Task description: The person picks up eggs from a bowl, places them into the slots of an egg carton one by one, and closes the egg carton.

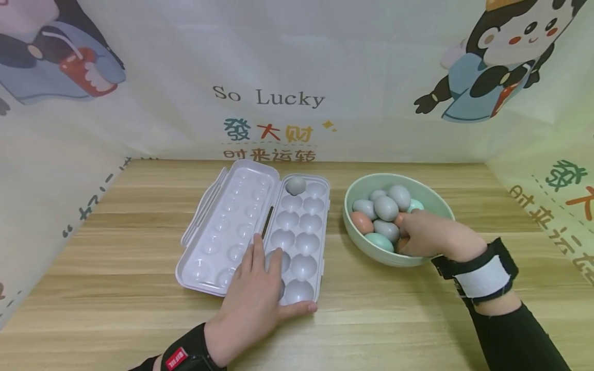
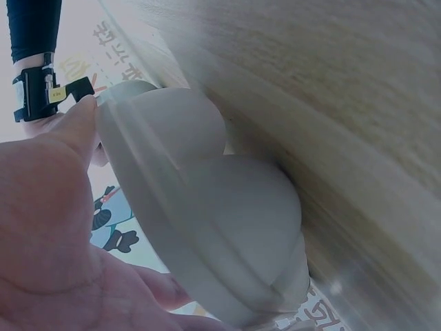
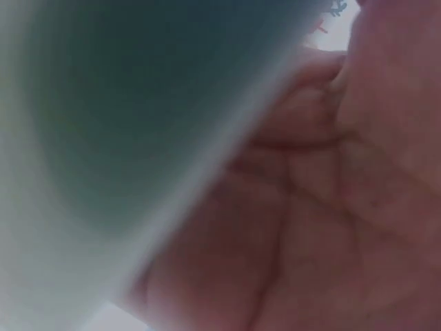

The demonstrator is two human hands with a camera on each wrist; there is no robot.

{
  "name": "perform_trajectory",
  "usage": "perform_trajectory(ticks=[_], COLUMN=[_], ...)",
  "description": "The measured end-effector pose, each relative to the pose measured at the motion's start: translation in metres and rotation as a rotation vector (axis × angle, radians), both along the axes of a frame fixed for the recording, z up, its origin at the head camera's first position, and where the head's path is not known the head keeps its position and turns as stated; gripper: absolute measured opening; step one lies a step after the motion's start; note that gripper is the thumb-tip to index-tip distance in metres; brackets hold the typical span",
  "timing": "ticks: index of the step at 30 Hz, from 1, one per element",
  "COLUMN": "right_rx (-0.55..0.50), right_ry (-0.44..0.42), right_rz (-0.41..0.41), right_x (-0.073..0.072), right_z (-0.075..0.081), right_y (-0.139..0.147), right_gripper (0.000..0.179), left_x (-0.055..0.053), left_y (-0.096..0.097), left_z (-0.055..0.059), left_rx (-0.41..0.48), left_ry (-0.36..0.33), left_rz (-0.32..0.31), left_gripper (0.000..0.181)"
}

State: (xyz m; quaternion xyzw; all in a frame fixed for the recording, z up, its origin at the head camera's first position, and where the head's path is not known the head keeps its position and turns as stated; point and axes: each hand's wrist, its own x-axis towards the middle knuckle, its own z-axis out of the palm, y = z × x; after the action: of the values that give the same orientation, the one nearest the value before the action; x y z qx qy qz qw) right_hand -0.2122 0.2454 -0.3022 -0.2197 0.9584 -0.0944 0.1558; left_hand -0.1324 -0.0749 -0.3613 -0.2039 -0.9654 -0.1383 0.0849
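Observation:
My left hand (image 1: 254,288) lies over the near end of an open white plastic egg carton (image 1: 299,268), fingers extended and thumb along its front edge. In the left wrist view, the palm is beside the carton's rounded cups (image 2: 241,214). A grey egg (image 1: 295,185) sits in a far-end cup. My right hand (image 1: 424,234) reaches into a pale green bowl (image 1: 359,183), its fingers bent down among the eggs. A brown egg (image 1: 398,219) shows at its fingertips; whether they pinch it is hidden. The right wrist view has only the blurred bowl (image 3: 138,138) and the palm.
Several eggs remain visible in the bowl: grey eggs (image 1: 386,208), another brown egg (image 1: 362,222) and mint-green eggs (image 1: 379,241). The carton's dimpled lid (image 1: 218,226) lies folded back to the left. Behind the wooden table (image 1: 116,247) hangs a printed cloth (image 1: 371,103).

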Motion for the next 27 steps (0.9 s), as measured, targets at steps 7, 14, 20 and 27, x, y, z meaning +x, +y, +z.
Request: perform_trajectory(ticks=[7,14,20,27], right_rx=[0.009,0.036,0.026,0.028], right_ry=[0.044,0.042,0.036,0.034], right_rz=[-0.005,-0.058,-0.079,-0.125], right_x=[0.0006,0.0016,0.0018,0.0038], right_z=[0.0016,0.0034,0.0041,0.0060], right_y=[-0.0006,-0.0036,-0.0040,-0.0061], right_gripper=[0.018,0.018,0.018,0.019], left_x=[-0.0007,0.0004,0.0003,-0.0001], left_y=[-0.0006,-0.0008,-0.0007,-0.0009], left_z=[-0.0012,-0.0016,-0.0024,-0.0025], left_rx=[-0.014,-0.013,-0.020,-0.023], left_ry=[0.016,0.013,0.011,0.013], left_rz=[-0.010,-0.004,-0.003,-0.003], left_gripper=[0.098,0.097,0.098,0.098])
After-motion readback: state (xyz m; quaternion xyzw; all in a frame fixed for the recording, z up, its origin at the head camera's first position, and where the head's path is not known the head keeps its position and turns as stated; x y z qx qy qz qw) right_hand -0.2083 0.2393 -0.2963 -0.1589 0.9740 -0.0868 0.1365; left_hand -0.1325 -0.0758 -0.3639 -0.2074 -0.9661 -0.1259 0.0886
